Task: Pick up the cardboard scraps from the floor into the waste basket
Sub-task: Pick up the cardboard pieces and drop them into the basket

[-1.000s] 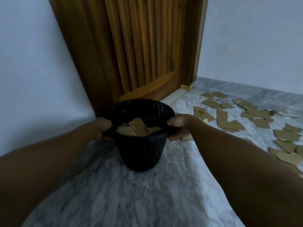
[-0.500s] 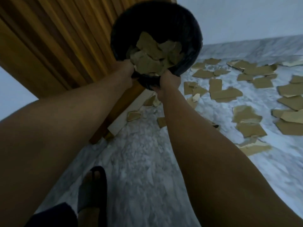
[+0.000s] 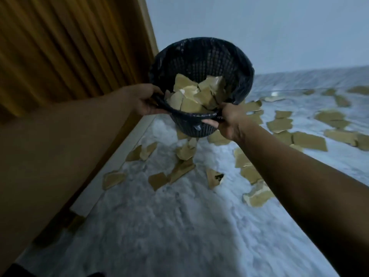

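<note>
The black mesh waste basket (image 3: 235, 62), lined with a dark bag, is held up off the floor and tipped with its mouth toward me. Brown cardboard scraps (image 3: 196, 96) lie piled inside it. My left hand (image 3: 144, 101) grips the near rim on the left, and my right hand (image 3: 229, 120) grips the near rim on the right. Many more cardboard scraps (image 3: 279, 124) are scattered over the marble floor below and to the right of the basket.
A wooden door (image 3: 65, 48) with vertical slats stands at the left, with a pale threshold strip (image 3: 111, 166) along its foot. A white wall (image 3: 279, 27) closes the far side. Grey-white marble floor (image 3: 179, 226) spreads toward me.
The basket has gone from standing on the floor by the door to being lifted in both hands. It has since moved a little right and lower in view, and the view has turned.
</note>
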{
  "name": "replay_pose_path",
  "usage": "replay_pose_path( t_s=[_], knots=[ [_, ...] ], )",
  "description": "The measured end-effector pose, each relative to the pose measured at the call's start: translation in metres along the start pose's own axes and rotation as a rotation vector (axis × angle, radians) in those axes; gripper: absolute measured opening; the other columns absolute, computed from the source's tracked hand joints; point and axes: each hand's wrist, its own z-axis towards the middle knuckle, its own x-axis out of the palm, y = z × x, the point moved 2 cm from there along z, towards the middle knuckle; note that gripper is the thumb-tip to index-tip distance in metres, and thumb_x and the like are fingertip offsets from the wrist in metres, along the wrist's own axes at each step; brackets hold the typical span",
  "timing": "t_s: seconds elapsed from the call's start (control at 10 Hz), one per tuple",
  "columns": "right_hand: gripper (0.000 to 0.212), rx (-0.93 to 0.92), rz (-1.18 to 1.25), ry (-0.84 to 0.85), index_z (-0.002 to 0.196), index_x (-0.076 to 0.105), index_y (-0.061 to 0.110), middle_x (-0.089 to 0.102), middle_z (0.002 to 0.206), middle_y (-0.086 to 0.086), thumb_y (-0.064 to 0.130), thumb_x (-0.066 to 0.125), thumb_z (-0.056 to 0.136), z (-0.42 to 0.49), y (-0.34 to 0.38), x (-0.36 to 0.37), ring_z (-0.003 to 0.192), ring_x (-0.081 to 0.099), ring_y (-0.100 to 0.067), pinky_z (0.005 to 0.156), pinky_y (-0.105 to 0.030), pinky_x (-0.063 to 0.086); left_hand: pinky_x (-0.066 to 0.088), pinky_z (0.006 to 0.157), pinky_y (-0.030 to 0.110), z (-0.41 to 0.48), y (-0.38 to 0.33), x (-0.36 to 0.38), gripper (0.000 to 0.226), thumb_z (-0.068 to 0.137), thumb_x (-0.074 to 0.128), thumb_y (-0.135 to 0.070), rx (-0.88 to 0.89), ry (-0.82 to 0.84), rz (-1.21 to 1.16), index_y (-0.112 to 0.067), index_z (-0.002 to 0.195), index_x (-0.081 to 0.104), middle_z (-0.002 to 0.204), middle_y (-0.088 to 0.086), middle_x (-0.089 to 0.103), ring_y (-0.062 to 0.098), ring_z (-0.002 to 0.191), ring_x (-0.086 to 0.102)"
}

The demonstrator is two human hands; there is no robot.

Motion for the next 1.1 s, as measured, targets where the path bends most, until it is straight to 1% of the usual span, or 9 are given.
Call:
replay_pose_path(
  t_s=[0.2,0.3,0.4,0.5,0.6,0.8,0.9,1.0,1.1],
  knots=[
    [0.020,-0.126,-0.125,-0.145,0.110,0.062,-0.001,0.066,0.113,-0.017,-0.004,0.045,0.099,-0.014,0.054,-0.006,0.090,0.068,-0.028,0.067,-0.040,0.062,0.059,0.055,0.049,0.021,-0.036,0.025,0.037,0.098,0.035,0.001,0.005,0.306,-0.022,0.005,0.135,0.034,0.136,0.027,0.044,0.051,0.109,0.057],
    [0.020,-0.215,-0.086,-0.274,0.115,0.058,0.000,0.063,0.112,-0.019,0.007,0.058,0.096,0.001,0.059,0.012,0.095,0.066,-0.033,0.063,-0.037,0.061,0.058,0.058,0.050,0.050,-0.025,0.012,0.035,0.097,0.033,0.003,0.068,0.387,-0.155,0.004,0.132,0.036,0.132,0.026,0.048,0.048,0.098,0.061],
    [0.015,-0.289,-0.165,-0.307,0.104,0.058,0.004,0.062,0.109,-0.013,0.015,0.061,0.095,0.020,0.038,0.058,0.089,0.067,-0.023,0.069,-0.030,0.060,0.056,0.059,0.056,0.088,-0.019,-0.025,0.029,0.095,0.034,0.005,0.052,0.374,-0.335,0.002,0.123,0.039,0.117,0.024,0.052,0.045,0.088,0.061],
    [0.026,-0.291,-0.224,-0.260,0.122,0.053,0.006,0.057,0.110,-0.008,0.011,0.056,0.097,0.047,0.008,0.113,0.084,0.064,-0.015,0.069,-0.023,0.058,0.057,0.056,0.057,0.123,-0.006,-0.077,0.028,0.094,0.036,0.005,0.062,0.314,-0.508,0.001,0.121,0.043,0.123,0.024,0.052,0.045,0.102,0.060],
    [0.035,-0.179,-0.394,-0.195,0.132,0.050,-0.001,0.060,0.117,-0.014,0.009,0.052,0.099,0.075,-0.009,0.156,0.095,0.067,-0.022,0.075,-0.029,0.060,0.058,0.049,0.045,0.146,0.006,-0.100,0.025,0.097,0.037,0.002,0.130,0.212,-0.544,0.001,0.120,0.046,0.114,0.024,0.056,0.042,0.105,0.059],
    [0.029,0.055,-0.583,-0.010,0.126,0.052,0.007,0.059,0.118,-0.014,0.020,0.051,0.100,0.113,-0.048,0.226,0.108,0.062,-0.034,0.080,-0.044,0.055,0.060,0.062,0.040,0.189,0.039,-0.146,0.036,0.105,0.037,-0.011,0.167,0.192,-0.653,-0.003,0.140,0.044,0.139,0.021,0.048,0.040,0.108,0.057],
    [0.009,-0.042,-0.502,-0.060,0.105,0.056,0.012,0.065,0.113,-0.017,0.009,0.053,0.097,0.141,-0.082,0.249,0.101,0.068,-0.032,0.080,-0.044,0.059,0.058,0.070,0.045,0.210,0.052,-0.178,0.036,0.106,0.034,-0.010,0.131,0.162,-0.694,0.000,0.139,0.043,0.136,0.022,0.048,0.041,0.105,0.056],
    [0.020,-0.068,-0.497,-0.127,0.088,0.053,0.019,0.066,0.111,-0.022,0.000,0.054,0.094,0.166,-0.111,0.259,0.101,0.069,-0.037,0.085,-0.049,0.059,0.053,0.086,0.049,0.230,0.063,-0.199,0.036,0.104,0.038,-0.011,0.108,0.118,-0.688,-0.002,0.138,0.046,0.143,0.020,0.045,0.041,0.122,0.048],
    [0.010,-0.117,-0.575,-0.138,0.095,0.052,0.015,0.061,0.116,-0.034,0.007,0.058,0.091,0.186,-0.126,0.257,0.112,0.061,-0.046,0.083,-0.066,0.052,0.051,0.089,0.049,0.246,0.074,-0.202,0.038,0.104,0.041,-0.012,0.076,0.090,-0.709,-0.006,0.141,0.046,0.146,0.020,0.044,0.042,0.131,0.043]
  ],
)
